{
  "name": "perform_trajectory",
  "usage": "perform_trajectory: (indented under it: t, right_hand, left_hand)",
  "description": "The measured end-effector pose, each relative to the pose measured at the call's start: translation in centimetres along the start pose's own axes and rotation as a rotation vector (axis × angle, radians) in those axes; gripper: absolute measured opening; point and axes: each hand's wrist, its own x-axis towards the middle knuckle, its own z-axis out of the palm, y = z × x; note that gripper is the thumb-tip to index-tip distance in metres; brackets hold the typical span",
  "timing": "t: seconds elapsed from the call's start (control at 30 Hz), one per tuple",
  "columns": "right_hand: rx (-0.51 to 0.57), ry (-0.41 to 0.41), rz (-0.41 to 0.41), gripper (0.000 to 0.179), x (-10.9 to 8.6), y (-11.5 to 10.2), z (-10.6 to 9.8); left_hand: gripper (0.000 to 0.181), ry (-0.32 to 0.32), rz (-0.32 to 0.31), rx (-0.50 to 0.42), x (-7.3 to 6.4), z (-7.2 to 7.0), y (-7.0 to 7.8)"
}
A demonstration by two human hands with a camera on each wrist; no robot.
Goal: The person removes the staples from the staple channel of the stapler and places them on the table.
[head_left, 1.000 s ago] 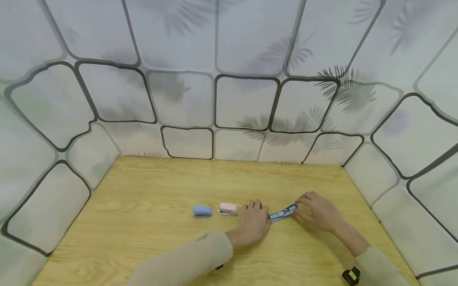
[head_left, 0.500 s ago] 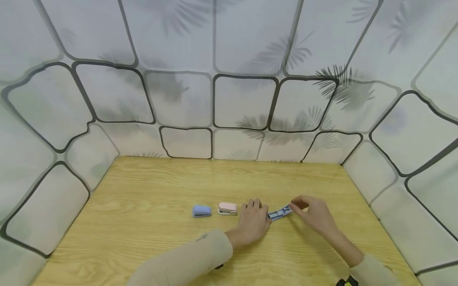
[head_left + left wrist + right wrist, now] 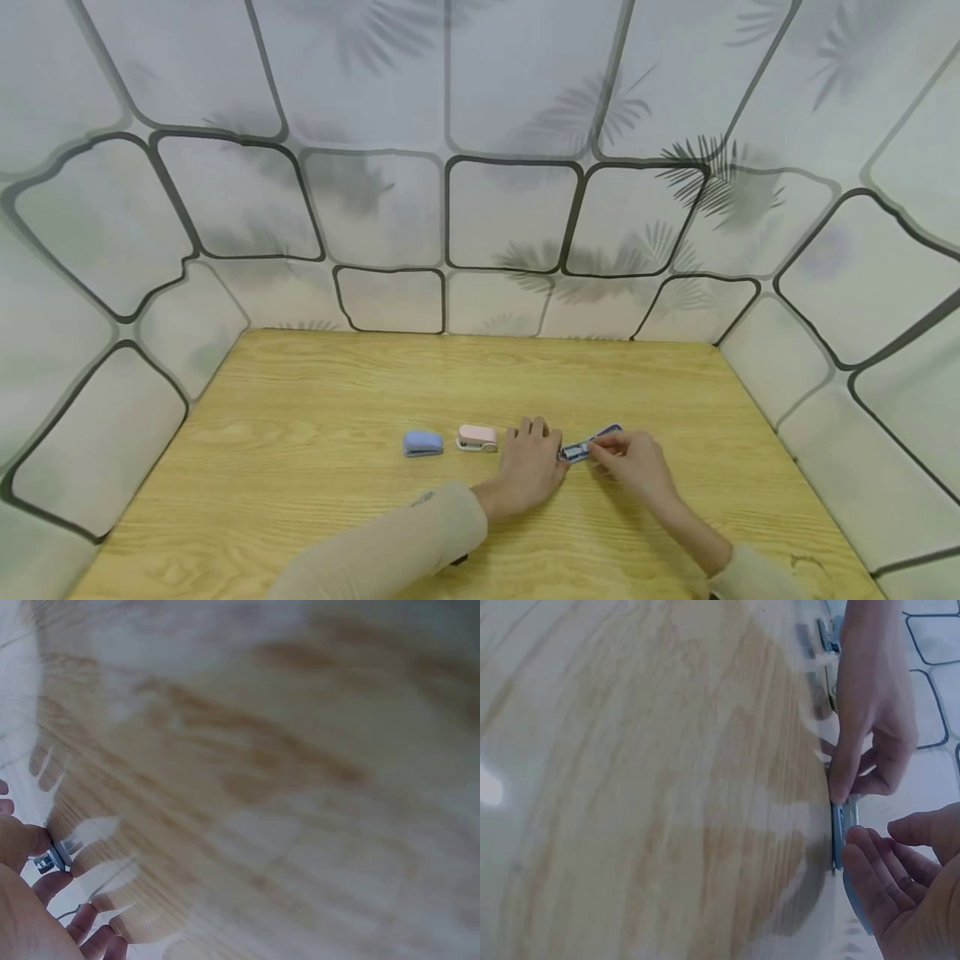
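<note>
A dark blue stapler (image 3: 576, 452), folded out long, lies slanted on the table. My left hand (image 3: 528, 473) grips its near-left end, and in the left wrist view thumb and forefinger pinch the stapler (image 3: 60, 856). Over the stapler's middle, the right hand (image 3: 641, 471) has its thumb and forefinger close together; its fingertips touch or nearly touch the tray. From the right wrist view, the right hand (image 3: 919, 900) covers part of the stapler (image 3: 838, 836), and whether something small sits between its fingertips is hidden.
Left of my left hand a pink-and-white mini stapler (image 3: 477, 438) stands, with a light blue mini stapler (image 3: 423, 443) beside it. The wooden table (image 3: 315, 500) ends at patterned cloth walls (image 3: 390, 208) at the back and sides.
My right hand has moved left along the stapler, from its far right end to its middle, uncovering that end. The left hand keeps its grip in the same place.
</note>
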Motion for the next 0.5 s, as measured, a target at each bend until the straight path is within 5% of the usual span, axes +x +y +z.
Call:
perform_trajectory:
  t: [0.5]
  right_hand:
    - [-0.014, -0.043, 0.019, 0.013, 0.5, -0.2, 1.4]
  left_hand:
    - [0.030, 0.003, 0.009, 0.001, 0.0, 0.1, -0.1]
